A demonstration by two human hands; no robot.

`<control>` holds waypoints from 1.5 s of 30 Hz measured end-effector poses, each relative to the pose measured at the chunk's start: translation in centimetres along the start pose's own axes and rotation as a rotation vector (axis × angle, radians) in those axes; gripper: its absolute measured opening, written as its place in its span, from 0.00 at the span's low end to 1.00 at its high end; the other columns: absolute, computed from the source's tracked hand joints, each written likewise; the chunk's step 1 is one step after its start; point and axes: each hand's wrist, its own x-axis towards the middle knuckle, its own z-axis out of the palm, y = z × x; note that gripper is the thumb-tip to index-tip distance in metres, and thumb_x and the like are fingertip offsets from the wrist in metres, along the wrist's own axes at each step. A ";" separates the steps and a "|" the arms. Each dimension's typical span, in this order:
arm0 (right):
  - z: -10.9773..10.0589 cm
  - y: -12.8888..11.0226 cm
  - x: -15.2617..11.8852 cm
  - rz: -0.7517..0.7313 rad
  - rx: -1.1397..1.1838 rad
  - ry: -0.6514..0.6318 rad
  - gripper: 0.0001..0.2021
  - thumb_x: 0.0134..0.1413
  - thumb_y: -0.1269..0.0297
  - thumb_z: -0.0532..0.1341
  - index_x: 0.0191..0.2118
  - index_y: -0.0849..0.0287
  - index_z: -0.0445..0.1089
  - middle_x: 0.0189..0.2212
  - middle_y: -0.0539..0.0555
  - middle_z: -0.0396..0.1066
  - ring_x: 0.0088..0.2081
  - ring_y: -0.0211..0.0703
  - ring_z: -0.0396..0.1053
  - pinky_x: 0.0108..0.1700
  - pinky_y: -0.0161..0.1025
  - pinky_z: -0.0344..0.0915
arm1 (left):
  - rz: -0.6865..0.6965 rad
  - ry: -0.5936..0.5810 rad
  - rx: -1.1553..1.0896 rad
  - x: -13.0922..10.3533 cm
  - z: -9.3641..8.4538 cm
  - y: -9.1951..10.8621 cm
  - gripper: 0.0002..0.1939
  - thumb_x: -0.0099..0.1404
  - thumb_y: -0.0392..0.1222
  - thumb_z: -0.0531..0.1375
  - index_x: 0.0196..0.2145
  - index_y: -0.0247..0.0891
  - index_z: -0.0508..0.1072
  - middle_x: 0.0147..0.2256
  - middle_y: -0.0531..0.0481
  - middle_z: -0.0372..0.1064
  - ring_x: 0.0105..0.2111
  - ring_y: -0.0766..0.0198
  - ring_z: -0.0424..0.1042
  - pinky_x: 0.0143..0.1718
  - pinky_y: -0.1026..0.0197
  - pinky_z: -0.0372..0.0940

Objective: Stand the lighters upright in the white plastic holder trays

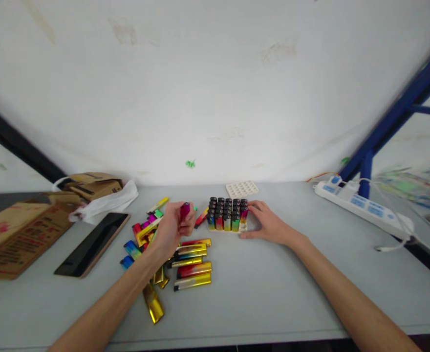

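Note:
My left hand (169, 227) is closed round a magenta lighter (184, 211) with a black top, held above a loose pile of shiny coloured lighters (141, 244). Several lighters (193, 269) lie side by side to the right of the pile. In the middle of the table, a white tray (243, 228) holds rows of upright lighters (227, 215) with black tops. A few slots at its front right corner hold no lighter. My right hand (264, 224) grips the tray's right end, thumb at the near corner and fingers against the side.
Behind the filled tray lies another white slotted tray (242, 188). At the left are a phone (92, 244), a cardboard box (24, 234), a smaller carton (94, 186) and a white plastic bag (116, 200). A power strip (365, 208) with cables lies at the right. The wall (215, 98) rises behind.

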 end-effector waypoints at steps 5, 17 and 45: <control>-0.1 -0.1 0.0 0.007 -0.015 -0.003 0.39 0.47 0.39 0.71 0.58 0.59 0.67 0.57 0.64 0.64 0.59 0.60 0.62 0.63 0.58 0.62 | -0.013 0.011 -0.007 -0.2 0.0 -0.7 0.18 0.63 0.51 0.54 0.20 0.39 0.58 0.19 0.61 0.40 0.18 0.72 0.39 0.17 0.69 0.42; 0.0 -0.4 0.3 -0.008 0.001 0.035 0.39 0.42 0.39 0.73 0.57 0.58 0.69 0.56 0.63 0.66 0.57 0.60 0.64 0.61 0.56 0.63 | 0.392 -0.032 0.485 -1.3 4.4 2.5 0.09 0.68 0.47 0.60 0.36 0.39 0.73 0.29 0.50 0.70 0.28 0.63 0.66 0.32 0.61 0.64; 0.1 -0.4 0.6 -0.035 -0.015 0.048 0.37 0.43 0.40 0.73 0.55 0.58 0.70 0.52 0.62 0.69 0.54 0.58 0.66 0.58 0.54 0.64 | 0.744 -0.351 1.552 4.0 7.9 -1.2 0.07 0.65 0.40 0.63 0.41 0.44 0.80 0.53 0.42 0.66 0.56 0.47 0.64 0.59 0.41 0.59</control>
